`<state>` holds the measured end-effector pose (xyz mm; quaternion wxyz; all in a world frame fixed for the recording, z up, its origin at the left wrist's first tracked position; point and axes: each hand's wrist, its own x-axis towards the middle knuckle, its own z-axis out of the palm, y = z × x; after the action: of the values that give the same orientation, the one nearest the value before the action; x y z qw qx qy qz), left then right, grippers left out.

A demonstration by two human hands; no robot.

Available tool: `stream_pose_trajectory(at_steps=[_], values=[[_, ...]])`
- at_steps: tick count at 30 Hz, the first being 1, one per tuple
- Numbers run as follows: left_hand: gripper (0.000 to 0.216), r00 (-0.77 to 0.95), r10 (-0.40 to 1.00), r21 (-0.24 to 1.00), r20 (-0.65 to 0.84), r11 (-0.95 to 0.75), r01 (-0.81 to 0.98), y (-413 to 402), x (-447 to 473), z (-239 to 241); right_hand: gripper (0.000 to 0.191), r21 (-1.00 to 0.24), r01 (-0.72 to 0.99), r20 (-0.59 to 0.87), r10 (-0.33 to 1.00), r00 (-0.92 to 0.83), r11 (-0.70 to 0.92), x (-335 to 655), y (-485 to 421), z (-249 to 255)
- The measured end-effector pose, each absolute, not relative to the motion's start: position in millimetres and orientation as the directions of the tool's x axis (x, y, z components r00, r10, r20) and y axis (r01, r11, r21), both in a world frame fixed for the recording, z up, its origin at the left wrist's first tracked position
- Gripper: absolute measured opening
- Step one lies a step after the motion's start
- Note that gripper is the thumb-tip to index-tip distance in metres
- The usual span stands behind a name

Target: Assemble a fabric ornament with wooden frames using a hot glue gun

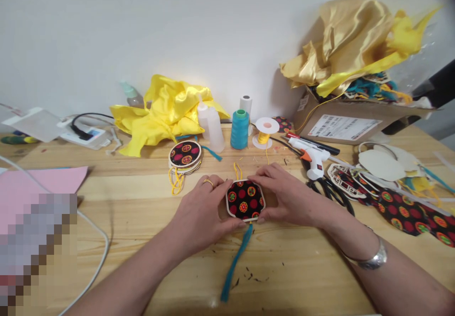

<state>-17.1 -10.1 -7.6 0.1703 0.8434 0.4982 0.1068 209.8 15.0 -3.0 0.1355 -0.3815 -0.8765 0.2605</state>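
Between my two hands is a fabric-covered ornament (246,200), black with red and orange flower dots and a pale frame with cut corners. A yellow cord loop (238,170) sticks out at its top, and a teal tassel (237,264) trails from its bottom onto the table. My left hand (204,207) grips the left side, thumb along the lower edge. On the right side, the fingers and thumb of my right hand (286,195) hold the upper and lower edges. Left of it lies a stack of finished-looking round ornaments (185,154) with yellow loops.
Behind stand a teal thread cone (239,130), white plastic bottles (215,128) and a yellow cord spool (264,138). A glue gun (313,157), black-handled scissors (332,193) and patterned fabric (408,214) lie right. A cardboard box (330,116) holds satin cloth. Yellow satin (163,112) and a white cable (103,240) are left.
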Motion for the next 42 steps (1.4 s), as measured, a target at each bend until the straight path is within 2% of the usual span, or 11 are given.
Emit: stream_pose_trajectory(at_steps=[13,16,19,20,23,25,27,30,34,37,42], values=[[0.064,0.474,0.88,0.417,0.028,-0.441,0.795,-11,-17,-10,0.057,-0.559,0.603,0.031,0.741,-0.671,0.569,210,15,-5],[0.062,0.471,0.881,0.44,0.042,-0.44,0.783,-12,-19,-9,0.068,-0.562,0.59,0.051,0.737,-0.674,0.579,212,13,-5],[0.064,0.449,0.891,0.472,0.072,-0.427,0.771,-11,-20,-6,0.079,-0.584,0.557,0.177,0.762,-0.623,0.591,214,13,-4],[0.066,0.427,0.9,0.488,0.088,-0.413,0.769,-10,-21,-5,0.073,-0.587,0.551,0.247,0.78,-0.576,0.593,215,14,-2],[0.069,0.345,0.933,0.583,0.104,-0.338,0.739,-7,-23,-1,0.034,-0.575,0.613,0.435,0.837,-0.332,0.542,223,18,11],[0.07,0.285,0.956,0.675,0.066,-0.254,0.693,-6,-24,0,0.021,-0.545,0.713,0.477,0.862,-0.17,0.442,233,20,24],[0.069,0.219,0.975,0.738,0.029,-0.169,0.653,-5,-24,1,0.019,-0.469,0.827,0.439,0.894,-0.086,0.31,245,19,38],[0.065,0.15,0.989,0.801,-0.009,-0.082,0.593,-6,-23,2,0.02,-0.26,0.961,0.25,0.968,-0.027,0.094,264,9,49],[0.06,0.126,0.989,0.875,-0.071,0.001,0.485,-7,-22,5,0.021,-0.002,0.999,0.043,0.998,0.045,-0.045,282,-15,41],[0.059,0.114,0.988,0.902,-0.101,0.043,0.43,-6,-22,5,0.018,0.014,0.997,0.088,0.993,0.077,-0.079,286,-31,26],[0.062,0.085,0.988,0.917,-0.125,0.082,0.391,-6,-22,4,0.03,-0.096,0.995,0.206,0.977,0.06,-0.041,280,-34,13]])
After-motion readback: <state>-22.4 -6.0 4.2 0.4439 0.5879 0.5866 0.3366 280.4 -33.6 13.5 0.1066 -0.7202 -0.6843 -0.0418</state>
